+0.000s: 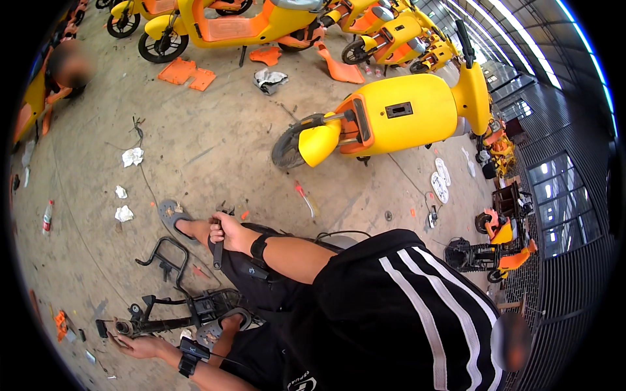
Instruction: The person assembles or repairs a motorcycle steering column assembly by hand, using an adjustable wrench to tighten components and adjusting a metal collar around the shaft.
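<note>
My right hand (225, 232) is closed around an adjustable wrench (218, 255); its jaws stick out above the fist and its handle hangs below, over my knee. Down at the lower left, my left hand (139, 347) lies beside the end tube of a black metal scooter frame (166, 322). Its fingers are stretched out along the tube and seem to touch it; the far fingertips are hard to make out. The frame rests on the floor by my feet, partly hidden behind my leg. Next to it is a bent black tube bracket (158, 251).
A yellow scooter body (411, 116) stands ahead on the right, with more yellow scooters (228, 26) behind. A red-handled screwdriver (304, 199), orange panels (186, 73), crumpled paper (124, 213) and a bottle (47, 217) lie on the floor. Another person (68, 68) is at the far left.
</note>
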`<move>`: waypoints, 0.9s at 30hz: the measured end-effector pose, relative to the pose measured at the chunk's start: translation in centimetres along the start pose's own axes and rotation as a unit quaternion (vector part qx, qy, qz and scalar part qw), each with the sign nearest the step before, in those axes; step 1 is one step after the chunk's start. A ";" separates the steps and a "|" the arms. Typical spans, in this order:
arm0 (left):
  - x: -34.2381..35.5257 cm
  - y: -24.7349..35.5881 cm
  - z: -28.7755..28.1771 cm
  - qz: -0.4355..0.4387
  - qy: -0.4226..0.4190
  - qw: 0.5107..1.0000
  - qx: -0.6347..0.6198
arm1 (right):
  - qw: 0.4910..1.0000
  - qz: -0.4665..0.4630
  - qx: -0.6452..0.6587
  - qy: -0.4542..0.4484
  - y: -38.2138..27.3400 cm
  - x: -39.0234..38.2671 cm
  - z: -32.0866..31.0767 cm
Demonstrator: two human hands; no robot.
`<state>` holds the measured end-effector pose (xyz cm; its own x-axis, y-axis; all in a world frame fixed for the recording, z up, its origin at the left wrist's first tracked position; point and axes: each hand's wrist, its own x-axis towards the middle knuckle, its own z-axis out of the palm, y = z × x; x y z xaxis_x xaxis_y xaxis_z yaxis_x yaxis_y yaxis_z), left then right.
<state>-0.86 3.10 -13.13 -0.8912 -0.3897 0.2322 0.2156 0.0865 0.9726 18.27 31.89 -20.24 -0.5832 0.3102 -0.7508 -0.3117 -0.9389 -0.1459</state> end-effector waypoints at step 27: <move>0.3 -0.8 -0.4 0.004 -0.011 1.000 0.017 | 0.999 0.027 -0.037 -0.021 0.8 -0.2 0.4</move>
<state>-1.14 2.53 -13.90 -0.8979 -0.3694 0.2395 0.2092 0.1208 0.9704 17.81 31.19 -19.95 -0.6287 0.2624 -0.7320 -0.2225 -0.9627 -0.1539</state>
